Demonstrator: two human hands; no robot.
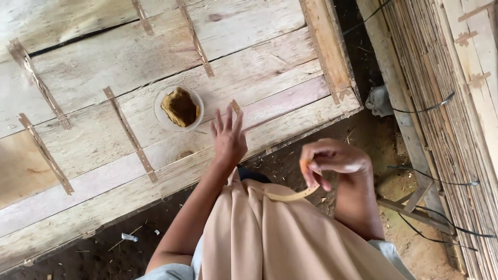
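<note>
just ahead-left of my open, empty left hand (229, 139) on the tabletop (104, 62) sits the paste bowl (179, 108); my right hand (332, 162) pinches a thin strip (290, 196) running toward my lap.

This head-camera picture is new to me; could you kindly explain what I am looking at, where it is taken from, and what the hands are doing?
The picture comes from a camera worn on a person's head, looking down, so the arms reaching in from the bottom are the wearer's own. There is no machine here, only two bare hands. The left hand is spread open over the edge of a wooden plank platform, holding nothing. Just beyond it stands a small clear bowl with a yellow-brown lump inside. Several thin strips lie across the planks. The right hand pinches one end of a thin curved strip, which arcs down over the beige cloth on the person's lap. Below is bare earth floor; on the right stands a slatted wall.
</note>
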